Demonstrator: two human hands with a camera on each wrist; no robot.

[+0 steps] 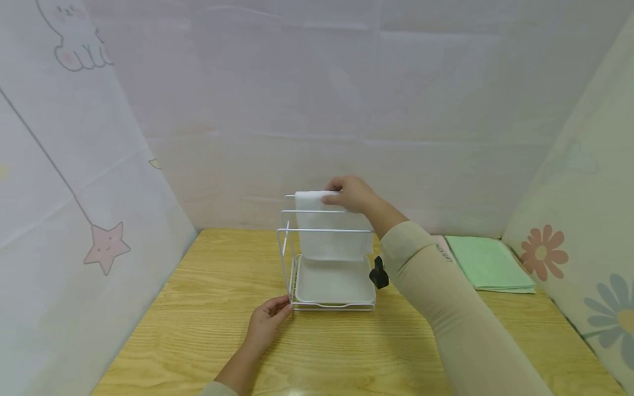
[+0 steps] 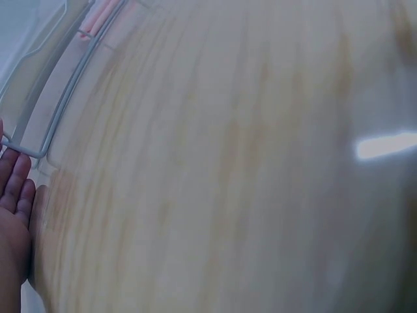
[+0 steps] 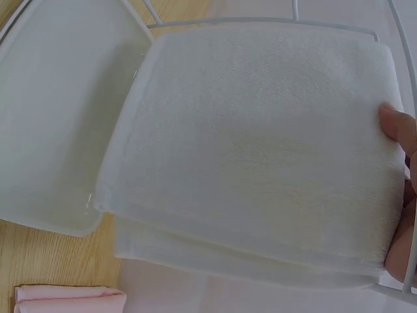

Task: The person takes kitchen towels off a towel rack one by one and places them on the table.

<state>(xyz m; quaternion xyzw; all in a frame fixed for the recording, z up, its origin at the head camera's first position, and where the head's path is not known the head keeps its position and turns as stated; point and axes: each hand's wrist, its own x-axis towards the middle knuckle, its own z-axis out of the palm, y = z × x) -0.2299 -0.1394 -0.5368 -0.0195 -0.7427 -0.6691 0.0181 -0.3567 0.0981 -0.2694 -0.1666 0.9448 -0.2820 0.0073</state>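
Observation:
A white wire rack (image 1: 327, 230) stands on the table with a shallow white tray (image 1: 337, 281) in its base. Over the rack's rearmost top bar hangs a folded white towel (image 1: 324, 246), its lower edge above the tray. My right hand (image 1: 353, 193) pinches the towel's top edge at that bar, thumb on the near side in the right wrist view. Low at the rack's front left corner, my left hand (image 1: 264, 323) holds the wire between thumb and fingers. Its fingers (image 2: 14, 186) lie against the wire corner in the left wrist view.
A folded green cloth (image 1: 490, 264) lies at the right of the table, beside a folded pink cloth (image 3: 68, 300) partly hidden by my right sleeve. A small black piece (image 1: 378, 274) shows below my right wrist. Printed fabric walls border the table's back and sides.

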